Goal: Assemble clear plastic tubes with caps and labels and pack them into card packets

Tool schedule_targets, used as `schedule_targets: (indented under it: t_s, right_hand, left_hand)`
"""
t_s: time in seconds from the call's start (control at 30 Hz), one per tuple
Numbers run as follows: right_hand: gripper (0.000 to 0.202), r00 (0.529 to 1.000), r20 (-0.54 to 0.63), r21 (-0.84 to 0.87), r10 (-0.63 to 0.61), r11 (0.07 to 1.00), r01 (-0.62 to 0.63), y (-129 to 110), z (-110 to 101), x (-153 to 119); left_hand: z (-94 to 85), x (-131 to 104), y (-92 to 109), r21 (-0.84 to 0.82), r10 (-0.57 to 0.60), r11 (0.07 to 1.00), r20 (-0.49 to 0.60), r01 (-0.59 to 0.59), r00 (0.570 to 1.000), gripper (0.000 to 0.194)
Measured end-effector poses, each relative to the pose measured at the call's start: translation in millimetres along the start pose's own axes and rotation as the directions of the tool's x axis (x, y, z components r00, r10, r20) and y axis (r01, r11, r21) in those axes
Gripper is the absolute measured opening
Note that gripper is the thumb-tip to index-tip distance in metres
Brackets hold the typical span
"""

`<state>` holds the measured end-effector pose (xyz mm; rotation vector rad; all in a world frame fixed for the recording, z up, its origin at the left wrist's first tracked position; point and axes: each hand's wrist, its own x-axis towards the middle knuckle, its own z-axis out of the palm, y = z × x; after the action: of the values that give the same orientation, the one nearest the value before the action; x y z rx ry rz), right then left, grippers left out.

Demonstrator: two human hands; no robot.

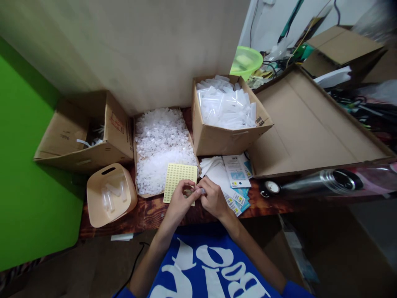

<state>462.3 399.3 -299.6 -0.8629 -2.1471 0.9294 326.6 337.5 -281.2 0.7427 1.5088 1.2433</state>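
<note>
Both of my hands meet over the front edge of the table, just below a yellow sheet of small printed stickers point(178, 177). My right hand point(213, 199) is closed around a small clear plastic tube point(203, 191); only one end of it shows between the fingers. My left hand point(180, 202) overlaps the sheet's lower part. Its thumb and forefinger curl together against the right hand's fingertips, and whatever they pinch is too small to make out.
Behind the sheet lies a shallow carton of small white plastic pieces point(166, 145). A box of clear tubes point(229, 138) stands right of it, above printed packets point(237, 174). At left are a beige bin point(96, 211) with several tubes and an open cardboard box point(83, 159). A steel flask point(304, 185) lies right.
</note>
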Motion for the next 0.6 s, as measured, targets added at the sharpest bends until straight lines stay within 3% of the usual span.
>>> schedule_targets:
  t_s: [0.1, 0.33, 0.6]
  right_hand:
    - [0.013, 0.999, 0.015, 0.064, 0.05, 0.997, -0.051, -4.2, -4.9, -0.3]
    - [0.025, 0.996, 0.074, 0.221, 0.051, 0.973, -0.066, -3.1, -12.5, 1.1]
    - [0.014, 0.988, 0.153, 0.124, 0.022, 0.991, -0.041, -13.1, -8.9, 3.9]
  left_hand:
    - [-6.8, -3.8, 1.9, -0.065, -0.063, 0.996, -0.001, 0.063, 0.998, 0.046]
    - [-26.9, -10.4, -2.5, -0.06, -0.04, 0.998, -0.124, 0.033, 0.991, 0.038]
    - [-17.3, -11.4, 3.4, -0.106, -0.04, 0.994, -0.017, 0.038, 0.999, 0.035]
